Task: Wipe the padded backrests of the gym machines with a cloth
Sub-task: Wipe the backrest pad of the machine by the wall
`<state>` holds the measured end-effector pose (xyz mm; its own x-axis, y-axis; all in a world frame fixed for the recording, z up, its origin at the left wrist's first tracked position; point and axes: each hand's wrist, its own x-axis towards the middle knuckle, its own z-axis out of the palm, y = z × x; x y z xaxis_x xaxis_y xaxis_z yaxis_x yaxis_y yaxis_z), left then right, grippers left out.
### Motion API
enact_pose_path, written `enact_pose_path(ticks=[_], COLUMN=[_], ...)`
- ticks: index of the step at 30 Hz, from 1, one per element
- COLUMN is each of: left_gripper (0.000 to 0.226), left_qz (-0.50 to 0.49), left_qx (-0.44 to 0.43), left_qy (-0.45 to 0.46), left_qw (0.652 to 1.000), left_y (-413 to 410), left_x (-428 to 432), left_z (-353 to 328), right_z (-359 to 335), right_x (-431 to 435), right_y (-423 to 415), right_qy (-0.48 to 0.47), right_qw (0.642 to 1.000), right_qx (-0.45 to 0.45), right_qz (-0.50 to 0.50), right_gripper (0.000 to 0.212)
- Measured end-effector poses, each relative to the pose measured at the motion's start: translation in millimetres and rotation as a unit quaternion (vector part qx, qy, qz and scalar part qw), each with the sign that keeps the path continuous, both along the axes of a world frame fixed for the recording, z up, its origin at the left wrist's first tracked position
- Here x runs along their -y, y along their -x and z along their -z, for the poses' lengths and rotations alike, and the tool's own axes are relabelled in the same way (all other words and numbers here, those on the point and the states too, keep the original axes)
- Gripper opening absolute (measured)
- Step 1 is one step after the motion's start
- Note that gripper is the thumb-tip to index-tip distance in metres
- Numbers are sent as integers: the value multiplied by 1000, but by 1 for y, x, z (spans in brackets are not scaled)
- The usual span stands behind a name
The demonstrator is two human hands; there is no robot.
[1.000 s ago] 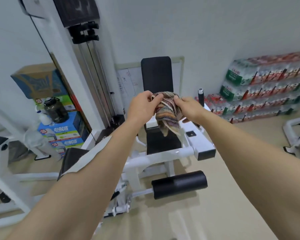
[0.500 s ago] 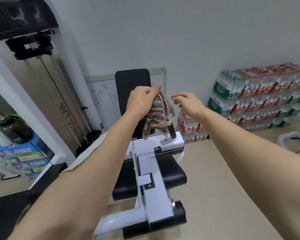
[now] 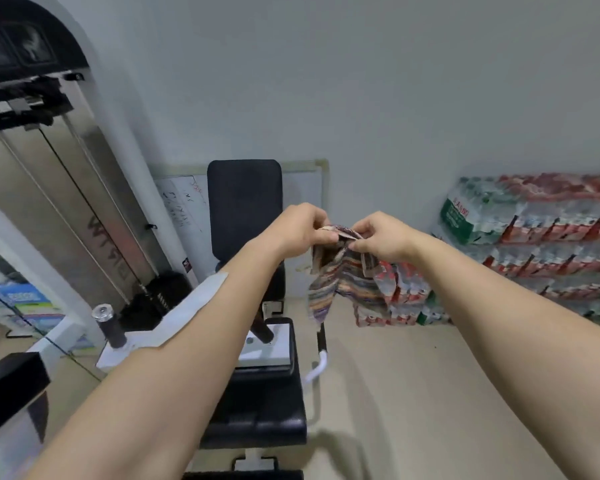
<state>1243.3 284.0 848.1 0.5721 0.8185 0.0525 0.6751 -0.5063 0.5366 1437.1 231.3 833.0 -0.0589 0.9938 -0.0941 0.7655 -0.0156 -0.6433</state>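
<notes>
A black padded backrest (image 3: pixel 245 202) stands upright against the wall on a white gym machine, with the black seat pad (image 3: pixel 257 403) below it. A striped multicoloured cloth (image 3: pixel 343 278) hangs in the air in front of and to the right of the backrest. My left hand (image 3: pixel 303 226) pinches the cloth's top edge from the left. From the right, my right hand (image 3: pixel 378 235) pinches the same edge. The cloth is not touching the backrest.
The machine's weight-stack tower (image 3: pixel 66 202) rises at the left, with a black handle post (image 3: pixel 108 327) on a white arm. A whiteboard (image 3: pixel 184 216) leans behind the backrest. Stacked packs of bottled water (image 3: pixel 534 244) line the right wall. Beige floor (image 3: pixel 413 393) lies to the right of the seat.
My right hand, which had let go of the cloth half a second ago, has taken hold of its top edge again. The view has come closer to the machine, and the cloth hangs more spread out.
</notes>
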Motion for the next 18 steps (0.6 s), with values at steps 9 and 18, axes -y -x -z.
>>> enact_pose_path(ticks=[9,18], left_gripper=[5,17], left_qz=[-179,-431], left_qx=[-13,184], left_qy=[-31,61], left_qw=[983,881], left_y=[-79,-85], left_x=[-40,-170], left_z=[59,101], right_z=[28,65], right_x=[-82,-228], right_y=[-79,-52], right_qy=[39,158], right_qw=[991,970], right_qx=[-123,-183], right_qz=[36,6], right_gripper=[26,34])
